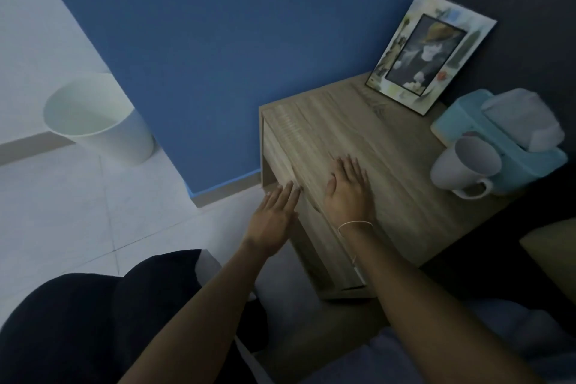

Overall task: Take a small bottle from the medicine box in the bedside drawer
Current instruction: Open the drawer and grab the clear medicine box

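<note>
Both hands lie open, right hand [347,190] flat on the bedside table [405,171], left hand [274,215] at its drawer front [280,159].

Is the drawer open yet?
Shut. The drawer front sits flush under the bedside table top, nothing pulled out.

A wooden bedside table [389,165] with a pale grain stands in the corner against a blue wall, its front face turned to the left. At its far edge a picture frame [431,51] leans upright against the wall. To the right, a light blue tissue box [486,128] lies on the top with a white tissue sticking out. A white mug [464,167] sits just beside the box on its near side, touching it. The right hand [347,193] lies flat, palm down, on the near left part of the top. A white bin [96,117] stands on the pale tiled floor [62,212], well to the left.
</note>
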